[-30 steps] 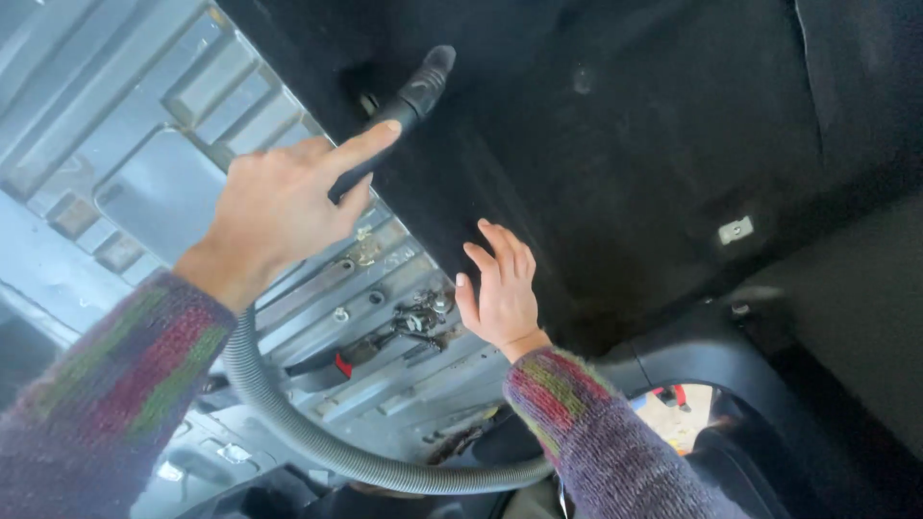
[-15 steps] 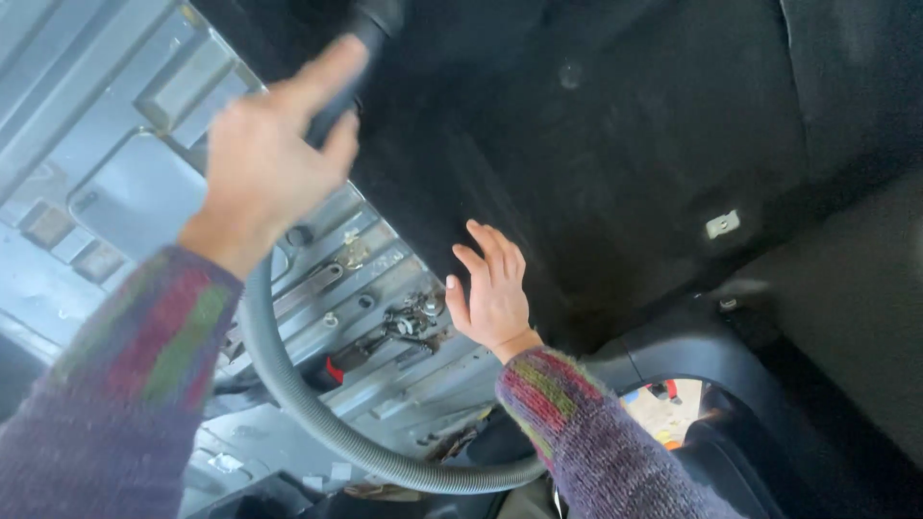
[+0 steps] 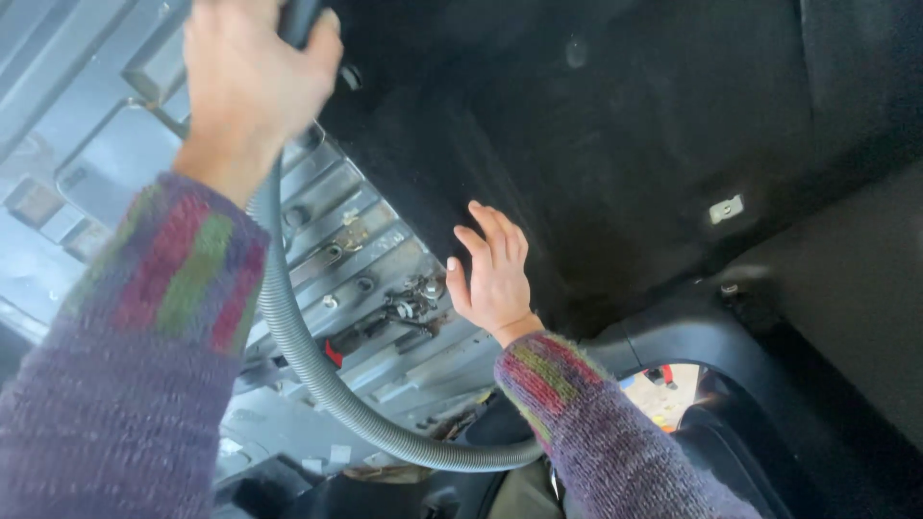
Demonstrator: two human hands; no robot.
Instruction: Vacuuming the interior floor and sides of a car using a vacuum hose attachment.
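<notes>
1. While the left hand (image 3: 252, 82) is clamped around the vacuum nozzle (image 3: 300, 19) at the top edge, its grey ribbed hose (image 3: 308, 360) loops down beneath.
2. The right hand (image 3: 492, 274) lies flat, fingers apart, on the black carpet (image 3: 615, 144).
3. A small pale rectangular tag (image 3: 726, 209) sits on the carpet, well right of that hand.

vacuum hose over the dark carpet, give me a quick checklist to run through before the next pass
1. Grip: left hand closed around the dark nozzel end of the vacuum hose: ok.
2. Nozzle tip on the carpet: out of frame at the top edge: cannot tell.
3. Right hand flat on the dark carpet, fingers spread, holding nothing: ok.
4. Hose run: one smooth curve beneath both arms, no kink visible: ok.
5. Hose against the bare metal floor, near brackets and bolts: snag cannot be ruled out: cannot tell.
</notes>
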